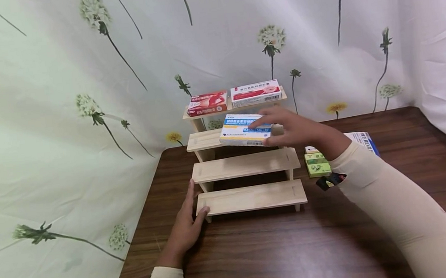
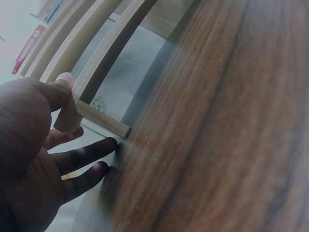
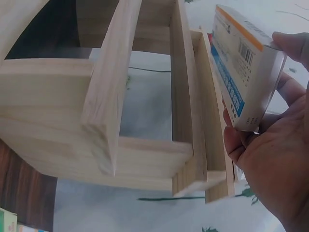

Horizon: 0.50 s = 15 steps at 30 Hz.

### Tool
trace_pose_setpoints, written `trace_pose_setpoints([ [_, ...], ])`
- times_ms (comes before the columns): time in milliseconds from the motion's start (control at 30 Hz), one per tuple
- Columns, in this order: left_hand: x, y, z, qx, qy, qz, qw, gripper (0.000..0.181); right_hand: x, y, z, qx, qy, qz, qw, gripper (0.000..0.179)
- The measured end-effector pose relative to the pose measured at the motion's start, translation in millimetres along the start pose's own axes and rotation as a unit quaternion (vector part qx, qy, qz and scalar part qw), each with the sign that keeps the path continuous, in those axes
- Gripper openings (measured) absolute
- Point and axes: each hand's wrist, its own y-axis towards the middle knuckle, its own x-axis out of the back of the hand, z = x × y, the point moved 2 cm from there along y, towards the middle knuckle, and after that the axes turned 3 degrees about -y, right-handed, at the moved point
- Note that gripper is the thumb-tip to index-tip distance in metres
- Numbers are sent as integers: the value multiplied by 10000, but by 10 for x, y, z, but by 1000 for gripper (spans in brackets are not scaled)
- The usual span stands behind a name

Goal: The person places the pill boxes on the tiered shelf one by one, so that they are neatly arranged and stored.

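Observation:
My right hand [image 1: 292, 125] grips a white medicine box [image 1: 242, 130] with blue and yellow bands, by its right end. The box is held above the second-highest step of a wooden stepped display rack [image 1: 245, 166]. In the right wrist view, the thumb and fingers hold the end of the medicine box [image 3: 246, 67] beside the upper steps. My left hand [image 1: 185, 227] is at the rack's lower left corner. There the left wrist view shows the thumb over the end of the lowest step [image 2: 89, 92] and a finger under it, the other fingers spread near the table.
On the top step lie a red medicine box [image 1: 207, 103] and a white-and-red one [image 1: 256, 93]. Right of the rack, green boxes [image 1: 316, 165] and a white-and-blue box [image 1: 362, 141] lie on the brown wooden table [image 1: 258, 252], partly behind my right arm. A flower-printed cloth [image 1: 217, 36] hangs behind.

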Motion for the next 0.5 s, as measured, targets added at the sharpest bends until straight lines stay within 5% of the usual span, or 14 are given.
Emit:
trace_pose_setpoints([
  [500, -3, 5, 24, 44, 58, -21, 10000, 90, -258, 436, 70, -283, -233, 324, 9988, 47],
])
